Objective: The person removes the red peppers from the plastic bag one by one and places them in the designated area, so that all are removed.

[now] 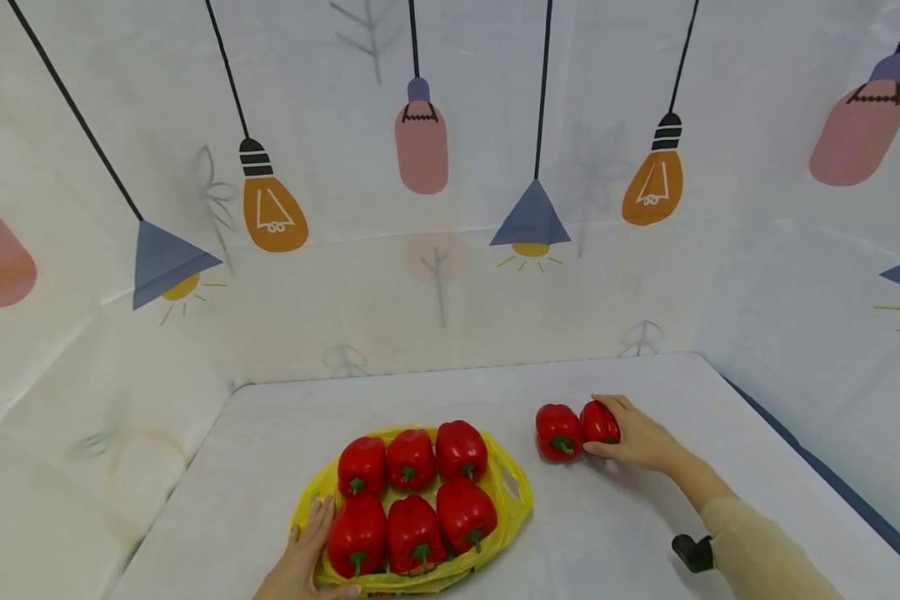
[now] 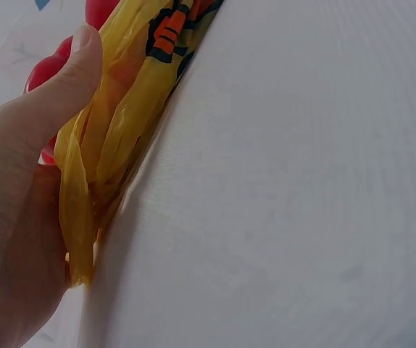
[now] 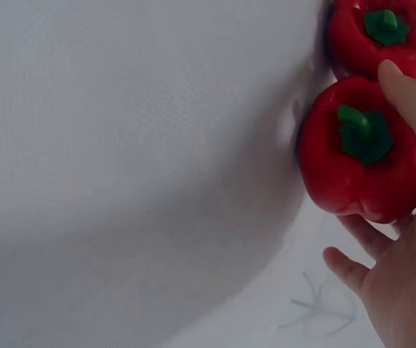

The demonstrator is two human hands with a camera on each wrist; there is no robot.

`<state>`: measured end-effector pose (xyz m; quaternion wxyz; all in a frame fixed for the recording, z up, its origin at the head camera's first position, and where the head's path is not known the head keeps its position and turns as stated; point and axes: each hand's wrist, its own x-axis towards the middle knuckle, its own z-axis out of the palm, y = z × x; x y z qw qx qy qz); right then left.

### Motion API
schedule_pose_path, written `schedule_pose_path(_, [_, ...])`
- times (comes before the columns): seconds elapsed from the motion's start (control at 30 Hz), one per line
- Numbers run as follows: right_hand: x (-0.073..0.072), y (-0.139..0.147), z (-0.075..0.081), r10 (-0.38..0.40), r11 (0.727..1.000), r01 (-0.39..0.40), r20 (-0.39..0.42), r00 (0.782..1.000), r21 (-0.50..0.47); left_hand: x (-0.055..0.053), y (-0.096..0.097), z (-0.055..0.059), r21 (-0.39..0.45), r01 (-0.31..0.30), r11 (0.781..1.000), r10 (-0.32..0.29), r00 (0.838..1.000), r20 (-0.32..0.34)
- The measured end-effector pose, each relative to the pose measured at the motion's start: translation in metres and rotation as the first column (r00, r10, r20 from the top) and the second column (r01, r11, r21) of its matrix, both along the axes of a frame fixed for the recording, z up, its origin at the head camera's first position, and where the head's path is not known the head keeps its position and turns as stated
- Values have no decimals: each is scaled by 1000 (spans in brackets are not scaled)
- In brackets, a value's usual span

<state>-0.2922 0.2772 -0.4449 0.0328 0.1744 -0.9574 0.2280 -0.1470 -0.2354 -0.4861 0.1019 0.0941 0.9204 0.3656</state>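
Note:
My right hand [image 1: 642,439] holds a red bell pepper [image 1: 598,422] at the right of the table, its thumb and fingers around the sides. In the right wrist view the green stem of this bell pepper [image 3: 353,174] faces the camera. A second red bell pepper [image 1: 558,432] stands against it on the left. At the front, a yellow plastic bag [image 1: 516,506] lies spread under several red bell peppers [image 1: 414,533] in two rows. My left hand [image 1: 307,546] rests along the bag's left side with fingers extended, its thumb at the front edge, touching the yellow plastic [image 2: 125,109].
The white-covered table [image 1: 285,417] reaches back to a wall covering [image 1: 495,308] printed with hanging lamps. A dark strip [image 1: 817,462] runs along the table's right side. Something black [image 1: 693,552] sits at the right wrist.

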Motion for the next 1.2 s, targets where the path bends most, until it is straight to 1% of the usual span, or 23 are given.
schedule_pose_path(0.13, [1, 1, -1, 6, 1000, -6, -7, 1000, -8, 0, 0, -1, 11, 11, 1000, -10, 1000, -15])
schedule_pose_path(0.2, [2, 1, 0, 19, 1000, -19, -22, 1000, 1, 0, -1, -2, 17, 18, 1000, -18, 999, -28])
schedule_pose_path(0.33, [5, 2, 4, 33, 999, -32, -67, 997, 23, -1, -2, -2, 23, 30, 999, -30, 999, -25])
schedule_pose_path(0.47, [10, 0, 7, 28, 999, -26, -97, 995, 25, -2, -3, -3, 11, 37, 999, -37, 999, -37])
schedule_pose_path(0.63, [16, -6, 13, -15, 1000, 13, -147, 989, -18, -3, -3, -3, 3, 34, 999, -34, 999, -23])
schedule_pose_path(0.73, [20, -13, 20, -44, 997, 30, -206, 978, -70, -4, -2, -4, 6, 16, 1000, -16, 1000, -19])
schedule_pose_path(0.77, [21, -16, 22, -49, 996, 30, -230, 972, -87, -4, -2, -5, 7, 16, 1000, -16, 1000, -27])
schedule_pose_path(0.83, [23, -22, 27, -57, 993, 24, -289, 956, -116, -4, -3, -7, 2, 17, 1000, -17, 999, -51])
schedule_pose_path(0.9, [26, -29, 33, -60, 990, 9, -360, 931, -140, -3, -3, -9, -12, 24, 1000, -25, 995, -96])
schedule_pose_path(0.93, [26, -32, 36, -60, 988, -1, -400, 915, -152, -3, -3, -10, -17, 34, 999, -35, 993, -116])
schedule_pose_path(1.0, [28, -39, 42, -64, 984, -24, -482, 874, -175, -3, -4, -10, -29, 43, 999, -47, 988, -147])
schedule_pose_path(1.07, [29, -46, 49, -64, 979, -59, -564, 823, -197, -3, -4, -10, -28, 43, 999, -47, 988, -145])
schedule_pose_path(1.13, [30, -54, 56, -57, 973, -97, -626, 778, -210, -4, -3, -9, -16, 34, 999, -36, 993, -111])
schedule_pose_path(1.17, [31, -58, 59, -49, 969, -120, -649, 759, -214, -4, -3, -8, -13, 24, 1000, -25, 995, -92])
schedule_pose_path(1.2, [33, -62, 63, -38, 966, -141, -662, 749, -216, -4, -3, -7, -6, 21, 1000, -21, 997, -75])
